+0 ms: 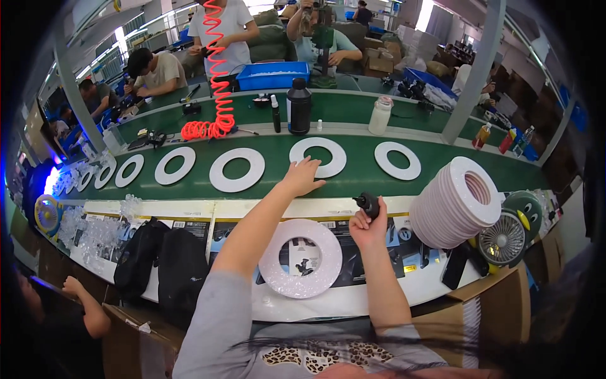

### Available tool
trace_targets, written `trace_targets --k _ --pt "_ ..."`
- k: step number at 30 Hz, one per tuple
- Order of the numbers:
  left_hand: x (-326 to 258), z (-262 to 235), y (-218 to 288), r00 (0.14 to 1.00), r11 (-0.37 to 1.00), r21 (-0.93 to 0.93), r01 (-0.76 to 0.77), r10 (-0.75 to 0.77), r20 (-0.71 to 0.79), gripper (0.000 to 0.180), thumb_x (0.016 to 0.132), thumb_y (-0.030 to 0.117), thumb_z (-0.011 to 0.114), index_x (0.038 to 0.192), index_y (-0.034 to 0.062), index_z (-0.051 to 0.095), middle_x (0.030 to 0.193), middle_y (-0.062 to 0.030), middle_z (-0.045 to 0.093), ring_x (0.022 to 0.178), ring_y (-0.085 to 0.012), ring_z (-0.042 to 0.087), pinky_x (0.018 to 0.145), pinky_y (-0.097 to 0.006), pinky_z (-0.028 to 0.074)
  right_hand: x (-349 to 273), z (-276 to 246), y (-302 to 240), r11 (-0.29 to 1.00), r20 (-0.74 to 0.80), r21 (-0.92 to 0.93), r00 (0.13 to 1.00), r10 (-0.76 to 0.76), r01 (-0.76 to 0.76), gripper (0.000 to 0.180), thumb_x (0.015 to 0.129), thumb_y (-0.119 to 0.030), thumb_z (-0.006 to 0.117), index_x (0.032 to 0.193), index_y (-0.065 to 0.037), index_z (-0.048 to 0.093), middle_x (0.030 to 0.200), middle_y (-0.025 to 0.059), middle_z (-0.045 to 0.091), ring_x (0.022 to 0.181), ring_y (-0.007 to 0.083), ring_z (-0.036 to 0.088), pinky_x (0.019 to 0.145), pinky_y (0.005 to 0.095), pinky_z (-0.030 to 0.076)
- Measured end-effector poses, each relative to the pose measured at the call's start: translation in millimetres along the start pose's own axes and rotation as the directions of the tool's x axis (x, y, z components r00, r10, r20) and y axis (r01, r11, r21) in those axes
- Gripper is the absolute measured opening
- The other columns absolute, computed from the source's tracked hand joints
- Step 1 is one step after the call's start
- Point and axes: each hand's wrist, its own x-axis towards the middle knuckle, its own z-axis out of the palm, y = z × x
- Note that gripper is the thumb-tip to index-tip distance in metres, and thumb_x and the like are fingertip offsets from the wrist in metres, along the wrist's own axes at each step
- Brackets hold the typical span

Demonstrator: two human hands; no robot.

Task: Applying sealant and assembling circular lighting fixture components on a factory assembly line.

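Note:
My left hand [304,177] reaches over the green belt, fingers spread over the near left edge of a flat white ring [338,159]. Whether the fingertips press on it I cannot tell. My right hand [370,226] is closed around a small black bottle with a thin nozzle [367,203], held upright above the work table. On the table between my forearms lies a speckled white ring [328,259], with printed packaging showing through its hole. To the right leans a tall stack of white rings [445,202].
More white rings lie along the green belt [284,185]. A red coiled hose [218,95] hangs beyond it, near a large black bottle [299,107] and a white jar [380,115]. Black bags [183,265] lie left, a small fan [502,240] stands right. People work opposite.

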Motion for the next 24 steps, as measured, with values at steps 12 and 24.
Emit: trace_targets --k 12,24 --pt "-10 -7 -20 0.998 0.998 0.063 -0.016 0.011 0.067 0.051 0.09 0.027 0.054 0.136 0.0093 0.041 0.13 -0.0136 0.053 0.128 -0.029 0.043 0.104 -0.06 0.026 -11 20 14 0.992 -0.028 -0.072 0.995 0.099 -0.101 0.035 0.086 -0.041 0.061 0.07 -0.011 0.052 0.045 -0.0041 0.03 0.034 0.0076 0.027 0.037 0.0209 0.021" --pt "-208 -195 -228 0.122 0.56 -0.791 0.245 -0.827 -0.548 0.067 0.089 0.013 0.042 0.145 -0.0037 0.01 0.062 -0.014 0.062 0.045 -0.0233 0.059 0.044 -0.028 0.046 -14 13 11 0.986 0.037 -0.034 0.986 0.163 -0.162 0.04 0.087 -0.044 0.06 0.071 -0.007 0.056 0.043 -0.0041 0.029 0.032 0.0076 0.026 0.035 0.0201 0.022"
